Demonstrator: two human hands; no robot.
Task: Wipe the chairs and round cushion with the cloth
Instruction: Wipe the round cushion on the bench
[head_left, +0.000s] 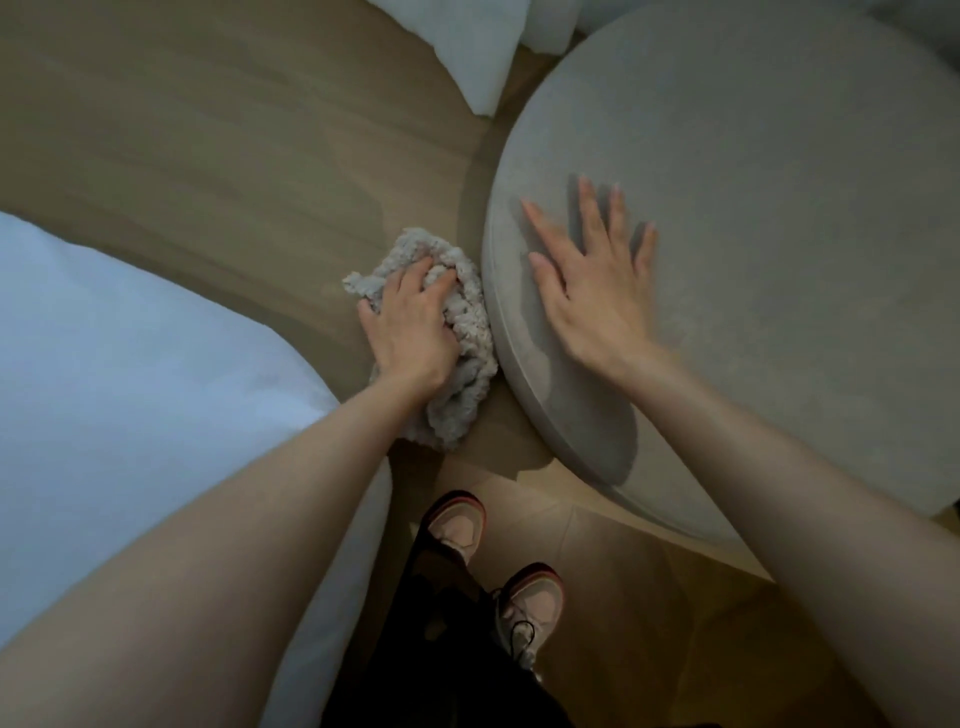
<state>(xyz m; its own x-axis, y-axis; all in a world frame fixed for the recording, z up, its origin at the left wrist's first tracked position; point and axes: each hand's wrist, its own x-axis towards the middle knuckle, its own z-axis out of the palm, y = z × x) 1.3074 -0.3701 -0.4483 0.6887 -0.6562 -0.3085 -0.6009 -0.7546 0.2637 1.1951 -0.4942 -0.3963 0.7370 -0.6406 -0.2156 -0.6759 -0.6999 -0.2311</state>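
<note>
My left grip (410, 335) is clenched around the cloth (470, 338), which sits against the side of the round cushion (753, 182). The cloth's long axis runs along that rim, near to far. My right grip (597, 291) lies flat on the cushion top, fingers spread. My fingers hide the cloth's middle, and the cushion is cut off at right. One cloth, one cushion, two pale seats: the left chair (104, 338) and the far chair (457, 47), both cropped.

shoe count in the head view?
2. One shoe lies just below the cloth. The other shoe is nearer the camera, to its right. Dark clothing partly covers both; no others seem hidden.
</note>
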